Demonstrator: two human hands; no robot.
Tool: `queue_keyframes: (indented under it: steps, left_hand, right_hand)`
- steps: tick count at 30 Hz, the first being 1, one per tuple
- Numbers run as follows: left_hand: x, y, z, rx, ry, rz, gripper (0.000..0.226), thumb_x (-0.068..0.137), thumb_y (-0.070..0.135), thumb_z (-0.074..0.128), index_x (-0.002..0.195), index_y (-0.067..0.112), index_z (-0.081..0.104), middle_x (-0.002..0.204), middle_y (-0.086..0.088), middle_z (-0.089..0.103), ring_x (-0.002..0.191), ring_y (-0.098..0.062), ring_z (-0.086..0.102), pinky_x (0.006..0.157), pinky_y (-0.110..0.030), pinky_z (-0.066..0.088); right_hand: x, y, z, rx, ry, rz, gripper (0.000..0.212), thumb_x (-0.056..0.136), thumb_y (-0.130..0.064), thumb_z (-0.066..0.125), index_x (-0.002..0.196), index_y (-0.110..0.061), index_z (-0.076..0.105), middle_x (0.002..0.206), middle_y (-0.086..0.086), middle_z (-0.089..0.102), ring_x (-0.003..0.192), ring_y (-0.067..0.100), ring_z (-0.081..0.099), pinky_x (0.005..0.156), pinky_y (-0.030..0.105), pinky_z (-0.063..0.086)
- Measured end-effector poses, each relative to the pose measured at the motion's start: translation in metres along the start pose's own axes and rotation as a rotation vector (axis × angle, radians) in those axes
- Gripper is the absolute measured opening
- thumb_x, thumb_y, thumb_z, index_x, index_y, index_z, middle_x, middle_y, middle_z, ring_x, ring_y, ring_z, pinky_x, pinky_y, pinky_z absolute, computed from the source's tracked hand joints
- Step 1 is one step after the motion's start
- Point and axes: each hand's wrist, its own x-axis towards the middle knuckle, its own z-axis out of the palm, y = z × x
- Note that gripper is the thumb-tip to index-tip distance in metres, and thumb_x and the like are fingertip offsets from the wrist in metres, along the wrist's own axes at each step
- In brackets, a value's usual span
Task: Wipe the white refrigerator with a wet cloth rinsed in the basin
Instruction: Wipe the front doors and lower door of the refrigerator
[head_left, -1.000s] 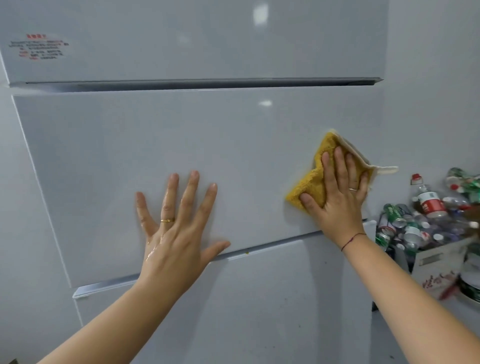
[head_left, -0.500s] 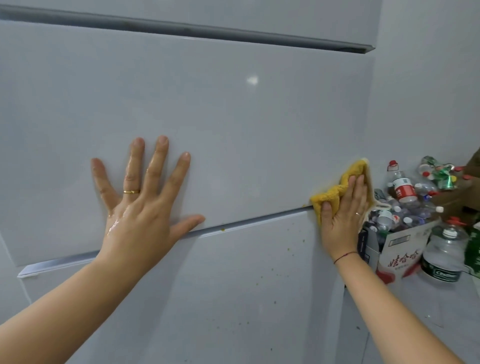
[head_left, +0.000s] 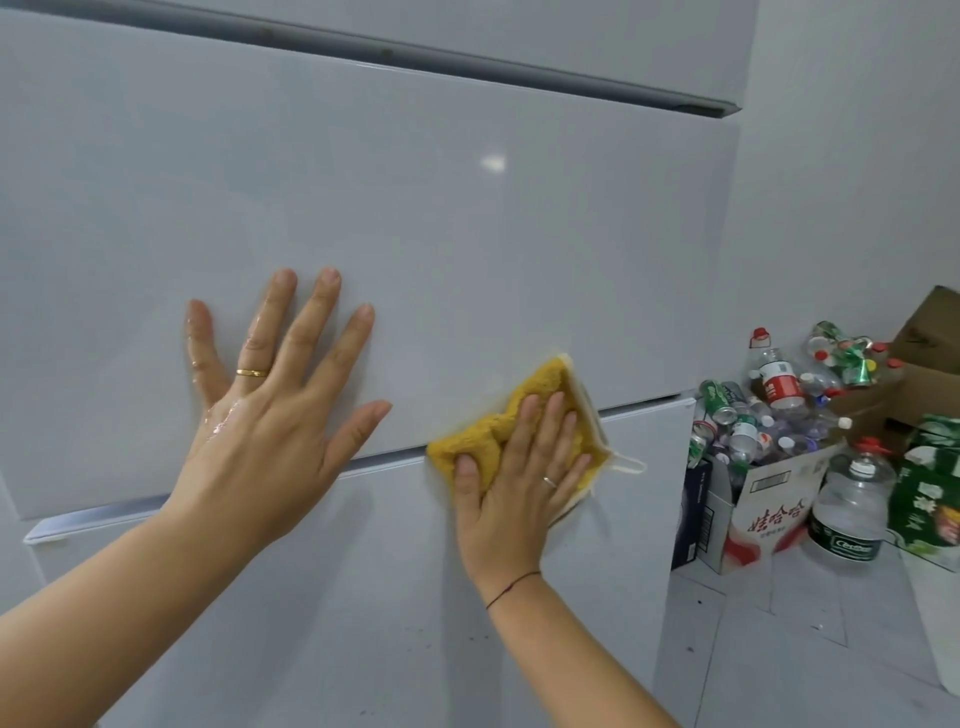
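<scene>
The left hand (head_left: 260, 431) lies on the refrigerator (head_left: 467, 234) door; to its right the right hand (head_left: 519, 483) lies on the cloth (head_left: 483, 436) at the door's lower edge.

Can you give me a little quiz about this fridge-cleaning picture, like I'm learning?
1. True or false: the left hand presses the yellow cloth.
2. The cloth lies over: A) a sticker, B) the seam between two doors of the refrigerator, C) the floor.
3. Fill in: the cardboard box beside the refrigerator is full of ____.
Key: 1 false, the right hand presses it; the left hand lies flat on the refrigerator. 2 B. 3 bottles.
</scene>
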Motion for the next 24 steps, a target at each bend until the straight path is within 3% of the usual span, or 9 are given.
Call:
queue_keyframes:
  steps: [5, 21, 24]
  left_hand:
    - [-0.018, -0.011, 0.000, -0.014, 0.070, -0.017, 0.058, 0.096, 0.041, 0.035, 0.143, 0.009, 0.043, 0.157, -0.014, 0.023, 0.146, -0.028, 0.017, 0.119, -0.054, 0.005]
    - [-0.111, -0.078, -0.027, 0.139, -0.013, -0.123, 0.054, 0.098, 0.037, 0.034, 0.145, 0.011, 0.039, 0.155, -0.011, 0.029, 0.145, -0.025, 0.023, 0.117, -0.054, 0.013]
    - [-0.121, -0.084, -0.026, 0.134, -0.040, -0.138, 0.057, 0.097, 0.038, 0.036, 0.147, 0.010, 0.036, 0.157, -0.009, 0.026, 0.146, -0.022, 0.020, 0.118, -0.052, 0.012]
  right_hand:
    - [-0.027, -0.036, 0.005, -0.030, -0.063, -0.122, 0.074, 0.095, -0.062, 0.017, 0.153, -0.020, 0.000, 0.161, 0.009, 0.002, 0.147, 0.036, 0.006, 0.112, 0.064, 0.007]
    - [-0.106, -0.144, 0.038, -0.044, -0.094, -0.526, 0.078, 0.089, -0.059, 0.045, 0.152, -0.026, 0.014, 0.161, -0.001, 0.003, 0.147, 0.030, 0.008, 0.114, 0.062, 0.004]
    - [-0.114, -0.159, 0.042, -0.035, -0.067, -0.556, 0.071, 0.092, -0.056, 0.041, 0.152, -0.025, 0.018, 0.161, -0.001, 0.005, 0.147, 0.028, 0.010, 0.115, 0.061, 0.005]
